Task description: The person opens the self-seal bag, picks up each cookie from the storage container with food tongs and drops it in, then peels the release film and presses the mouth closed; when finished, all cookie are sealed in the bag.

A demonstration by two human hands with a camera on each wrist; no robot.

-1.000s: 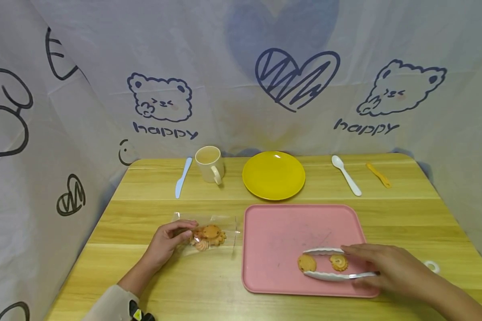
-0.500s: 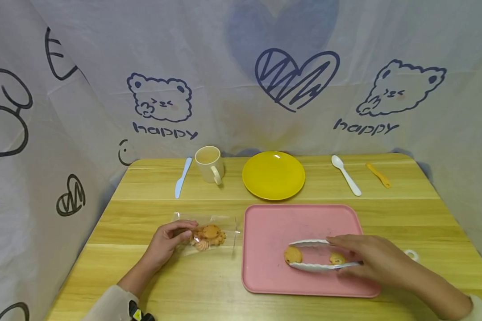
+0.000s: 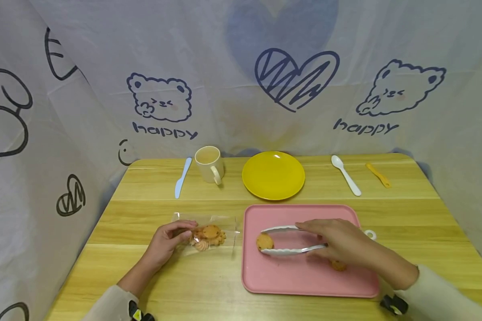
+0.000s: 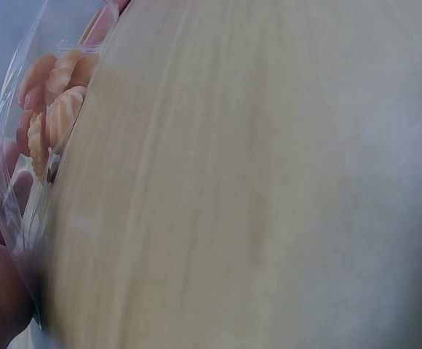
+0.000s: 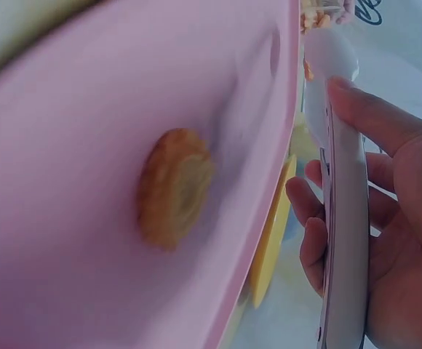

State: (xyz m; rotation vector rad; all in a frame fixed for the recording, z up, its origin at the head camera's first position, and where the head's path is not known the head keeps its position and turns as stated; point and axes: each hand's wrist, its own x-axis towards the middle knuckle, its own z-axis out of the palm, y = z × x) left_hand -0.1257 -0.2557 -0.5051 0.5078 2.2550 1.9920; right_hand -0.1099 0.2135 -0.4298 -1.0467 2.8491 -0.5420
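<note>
My left hand (image 3: 166, 244) grips the left end of a clear plastic bag (image 3: 230, 243) lying left of the tray, with several cookies (image 3: 210, 232) inside. In the left wrist view, the fingers show behind the bag's film. White-tipped tongs (image 3: 282, 252) are in my right hand (image 3: 341, 238), thumb along one arm and fingers along the other. A round cookie (image 3: 265, 242) sits between the tong tips, over the left part of the pink tray (image 3: 297, 278). Another cookie (image 5: 173, 190) with a ridged edge lies on the tray, partly hidden by the right hand in the head view.
Behind the tray stands a yellow plate (image 3: 273, 176). A cream mug (image 3: 209, 165) and a light blue knife (image 3: 183, 178) are at the back left. At the back right lie a white spoon (image 3: 346, 176) and a small yellow-orange handled piece (image 3: 378, 175). A printed cloth hangs behind.
My right hand has moved left and slightly back across the tray, carrying the round cookie in the tongs. The ridged cookie stays in place. My left hand and the bag have not moved.
</note>
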